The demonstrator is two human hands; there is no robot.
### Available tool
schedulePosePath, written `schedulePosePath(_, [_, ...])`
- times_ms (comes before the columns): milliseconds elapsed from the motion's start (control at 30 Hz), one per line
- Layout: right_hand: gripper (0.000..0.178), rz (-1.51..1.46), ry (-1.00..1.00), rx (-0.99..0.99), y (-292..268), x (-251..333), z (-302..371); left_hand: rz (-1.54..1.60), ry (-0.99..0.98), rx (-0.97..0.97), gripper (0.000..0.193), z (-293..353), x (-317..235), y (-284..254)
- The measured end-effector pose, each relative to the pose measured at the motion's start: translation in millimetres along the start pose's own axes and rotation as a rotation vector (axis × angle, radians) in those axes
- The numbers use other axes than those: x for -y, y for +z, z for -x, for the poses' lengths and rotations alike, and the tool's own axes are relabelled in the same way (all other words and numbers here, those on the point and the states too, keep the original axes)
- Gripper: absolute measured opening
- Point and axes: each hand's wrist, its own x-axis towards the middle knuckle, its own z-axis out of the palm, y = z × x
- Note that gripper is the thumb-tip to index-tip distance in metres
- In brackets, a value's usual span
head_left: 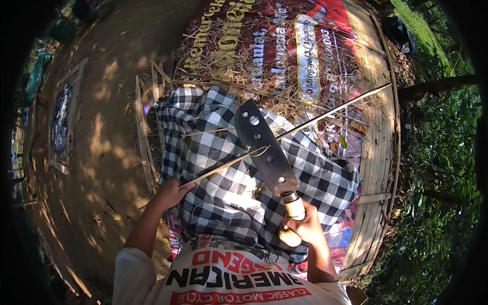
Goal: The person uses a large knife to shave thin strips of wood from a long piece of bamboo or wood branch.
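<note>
My right hand (306, 223) is wrapped round the pale wooden handle of a broad, dark machete (258, 136). The blade has several round holes or spots along it and points away from me, tilted to the left. My left hand (174, 194) pinches the near end of a long thin bamboo strip (216, 170). This strip slants up to the far right, and the blade crosses over its middle and hides part of it. A thin curled shaving (259, 151) shows against the blade. Beneath both lies a black-and-white checked cloth (213, 114), spread over my lap.
Many curly shavings (223, 51) cover a red printed banner (269, 30) ahead. A bamboo platform edge (375, 203) runs along the right, with green plants (437, 213) beyond. Split bamboo pieces (143, 132) lie left of the cloth, beside bare earth ground (101, 122).
</note>
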Motion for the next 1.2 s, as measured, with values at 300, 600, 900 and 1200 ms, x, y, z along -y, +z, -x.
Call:
schedulePosePath(300, [0.036, -0.125, 0.041, -0.008, 29, -30, 3, 0.044, -0.019, 0.027, 0.06, 1, -18, -6])
schedulePosePath(600, [0.032, -0.336, 0.159, 0.159, 7, -26, 0, 0.056, -0.028, -0.003, 0.063, 6, -29, -4])
schedulePosePath(900, [0.03, -0.301, 0.132, 0.176, 18, -45, -5, 0.036, -0.013, -0.027, 0.06, 5, -22, -2])
schedulePosePath(1200, [0.023, -0.384, 0.069, 0.088, 9, -17, -3, 0.009, 0.005, -0.097, 0.065, 10, -27, -3])
